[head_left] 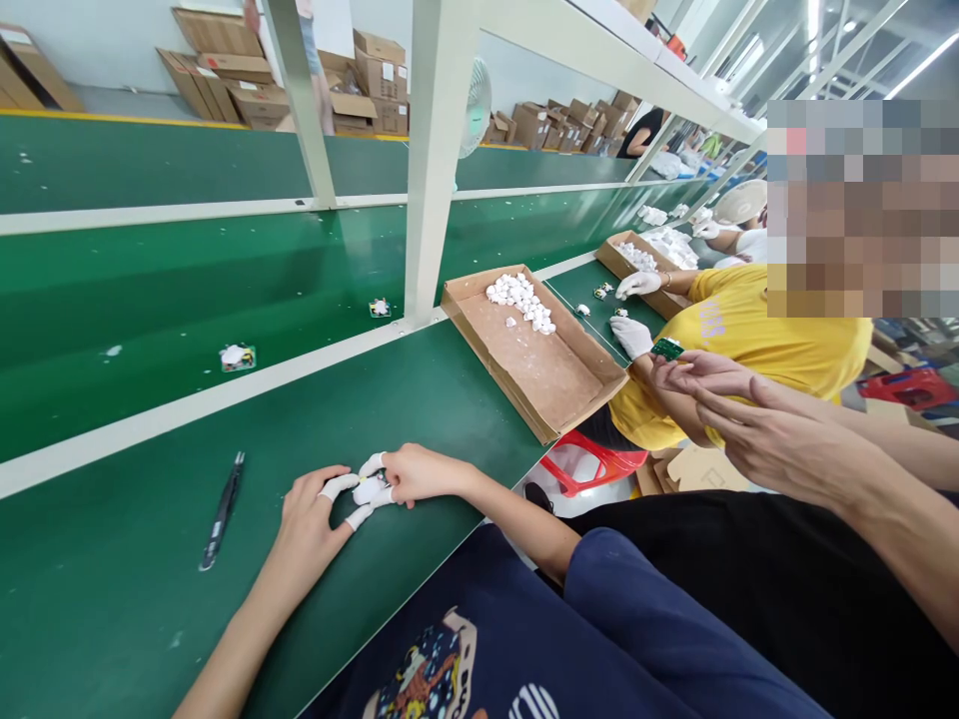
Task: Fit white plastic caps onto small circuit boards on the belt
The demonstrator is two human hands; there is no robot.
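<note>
Pinching small white plastic part (369,489) between cot-covered fingertips, left hand (307,521) and right hand (420,473), right of black metal tweezers (223,509); wrists down, seemingly for steadiness.

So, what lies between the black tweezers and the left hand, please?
Nothing: the head view shows bare green bench between the tweezers and the left hand, which pinches a white part.

Bright, even overhead strip light; wide-angle bending at edges; soft shadows.

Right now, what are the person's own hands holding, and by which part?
Left hand and right hand pinch one small white part between them, by its edges.
</note>
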